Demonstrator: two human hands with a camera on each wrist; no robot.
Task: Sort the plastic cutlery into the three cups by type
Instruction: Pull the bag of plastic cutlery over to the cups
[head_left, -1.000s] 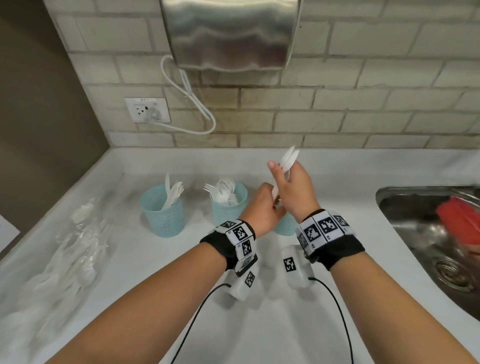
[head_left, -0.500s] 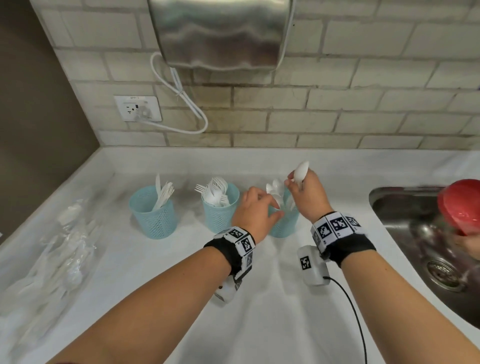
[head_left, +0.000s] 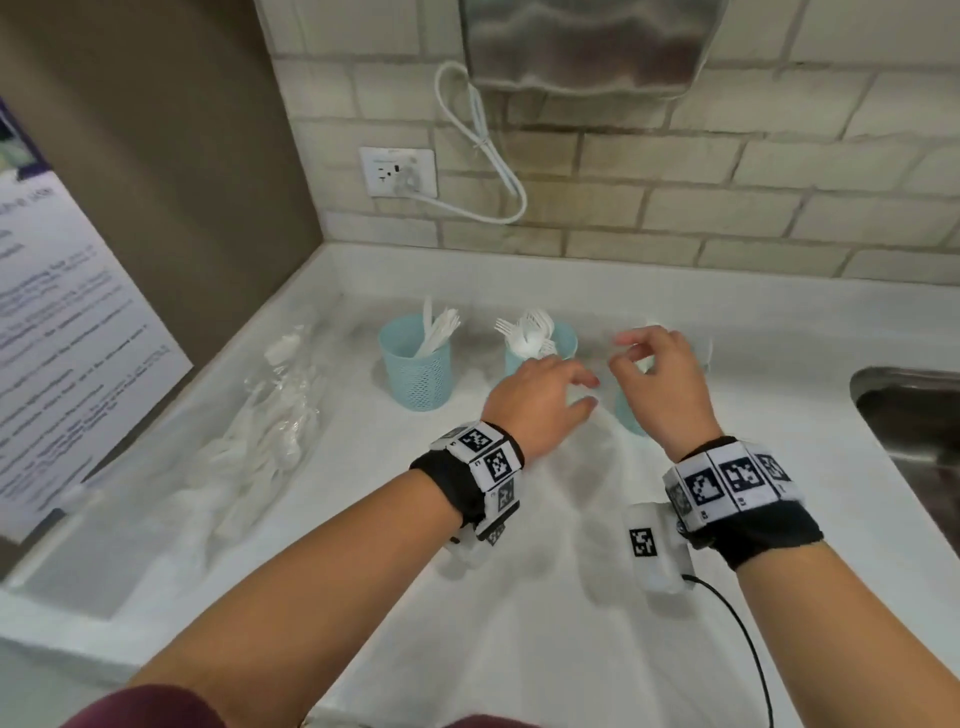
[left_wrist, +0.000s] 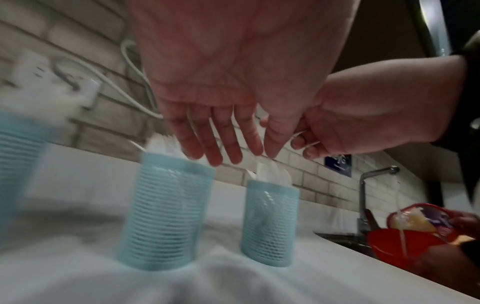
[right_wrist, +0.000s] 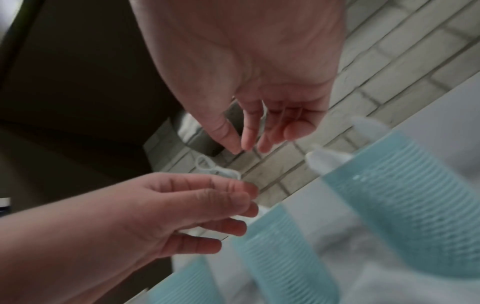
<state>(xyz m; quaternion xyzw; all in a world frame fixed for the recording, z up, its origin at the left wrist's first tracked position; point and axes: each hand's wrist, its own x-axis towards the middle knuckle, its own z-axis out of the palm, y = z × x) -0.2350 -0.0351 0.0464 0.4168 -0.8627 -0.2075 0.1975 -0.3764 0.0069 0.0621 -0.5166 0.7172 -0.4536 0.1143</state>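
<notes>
Three pale blue mesh cups stand in a row on the white counter. The left cup (head_left: 415, 371) holds knives and the middle cup (head_left: 563, 340) holds forks. The right cup (head_left: 629, 418) is mostly hidden behind my right hand (head_left: 657, 371); in the left wrist view it (left_wrist: 270, 224) holds white spoons (left_wrist: 271, 174). My right hand hovers just above this cup with loosely bent fingers and holds nothing. My left hand (head_left: 571, 395) hangs between the middle and right cups, fingers straight (left_wrist: 221, 144), also empty.
A heap of clear wrappers with white cutlery (head_left: 270, 426) lies at the counter's left. A steel sink (head_left: 914, 415) is at the right, where another person's hand holds a red bowl (left_wrist: 405, 242) under a running tap (left_wrist: 374, 179). A printed notice (head_left: 62, 338) leans at far left.
The spoon that my right hand held over the right cup is gone from it. My left hand has let go of that cup and opened. The head view has swung left.
</notes>
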